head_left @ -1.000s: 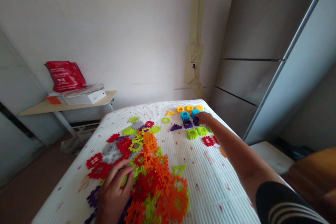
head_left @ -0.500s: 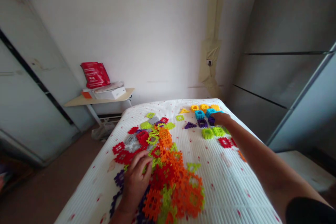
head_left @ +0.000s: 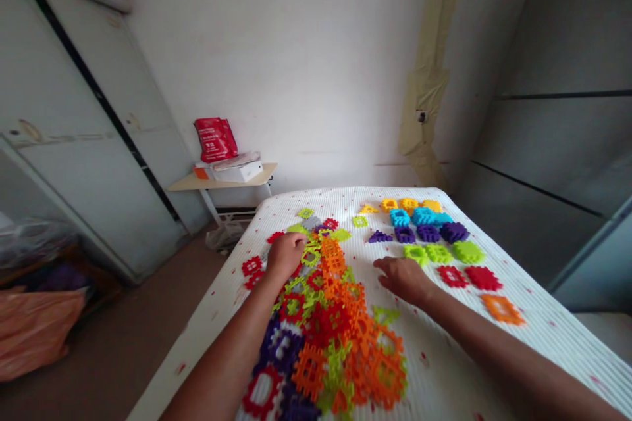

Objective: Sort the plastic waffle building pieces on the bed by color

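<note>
My left hand reaches over the far left part of a loose pile of plastic interlocking pieces. Its fingers are curled down, and whatever they hold is hidden. My right hand hovers over the white cover with fingers stretched out and nothing visible in them. It is just left of and nearer than the lime-green pieces. The pile holds orange pieces, dark purple pieces and a red square frame, among lime and grey ones.
Sorted rows stand on the right: yellow pieces, blue pieces, purple pieces, red pieces and an orange piece. The white spotted cover lies beneath. A side table carries a red bag.
My right hand has drawn back from the blue and purple rows towards the middle. My left hand has moved forward across the pile. The view has turned left.
</note>
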Demonstrator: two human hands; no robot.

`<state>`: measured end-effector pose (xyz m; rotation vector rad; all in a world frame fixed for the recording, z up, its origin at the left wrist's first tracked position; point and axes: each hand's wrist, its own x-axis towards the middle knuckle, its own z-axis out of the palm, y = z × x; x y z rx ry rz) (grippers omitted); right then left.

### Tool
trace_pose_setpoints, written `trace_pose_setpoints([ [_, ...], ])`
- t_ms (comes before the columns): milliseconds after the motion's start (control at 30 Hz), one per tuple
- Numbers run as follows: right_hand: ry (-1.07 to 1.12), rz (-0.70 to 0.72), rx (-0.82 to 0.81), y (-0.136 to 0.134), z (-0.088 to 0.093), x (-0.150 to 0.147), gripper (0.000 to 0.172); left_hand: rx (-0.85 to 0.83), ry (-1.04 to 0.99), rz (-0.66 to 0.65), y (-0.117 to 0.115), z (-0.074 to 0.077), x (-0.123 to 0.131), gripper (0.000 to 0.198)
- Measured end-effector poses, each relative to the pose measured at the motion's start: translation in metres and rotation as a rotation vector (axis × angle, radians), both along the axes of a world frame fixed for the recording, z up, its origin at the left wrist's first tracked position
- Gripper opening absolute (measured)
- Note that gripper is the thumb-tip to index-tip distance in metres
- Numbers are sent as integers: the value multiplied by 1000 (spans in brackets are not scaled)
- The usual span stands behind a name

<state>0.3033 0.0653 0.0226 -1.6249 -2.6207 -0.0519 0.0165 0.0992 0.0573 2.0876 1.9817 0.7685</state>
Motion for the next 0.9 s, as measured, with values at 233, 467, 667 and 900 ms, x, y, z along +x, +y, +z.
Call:
trace_pose_setpoints([
  [233, 104, 21, 149, -7, -42, -11, 22, -226, 65, 110, 87, 0, 34, 17],
  [467, 138, 9, 129, -7, -39, -10, 21, -396, 96, 287, 120, -25, 60, 35],
  [667, 121, 13, 144, -5, -41, -10, 22, -380, 69, 347, 124, -25, 58, 31],
  [900, 140, 4, 151, -6, -40, -10, 21, -296, -89, 305, 111, -12, 36, 16],
])
